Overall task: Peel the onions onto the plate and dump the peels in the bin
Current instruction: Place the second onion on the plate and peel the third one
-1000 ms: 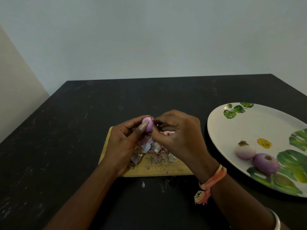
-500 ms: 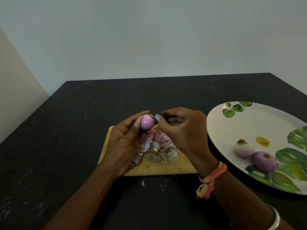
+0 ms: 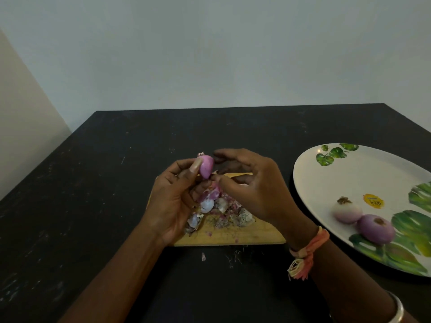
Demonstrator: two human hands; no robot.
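Note:
My left hand (image 3: 173, 199) holds a small pink onion (image 3: 206, 166) between thumb and fingers, above a wooden cutting board (image 3: 233, 236). My right hand (image 3: 254, 190) sits just right of the onion, its thumb and a finger pinching a small bit of peel at the onion's lower end. A heap of onion peels (image 3: 221, 210) lies on the board under both hands. Two peeled onions, a pale one (image 3: 347, 212) and a purple one (image 3: 375, 228), rest on the white leaf-patterned plate (image 3: 326, 183) at the right.
The board and plate stand on a black table (image 3: 93, 183) against a pale wall. A few peel scraps and root threads (image 3: 233, 256) lie on the table in front of the board. No bin is in view.
My left hand has turned and lifted the onion a little. My right hand has opened out from its curled grip and now pinches peel at the onion's lower end.

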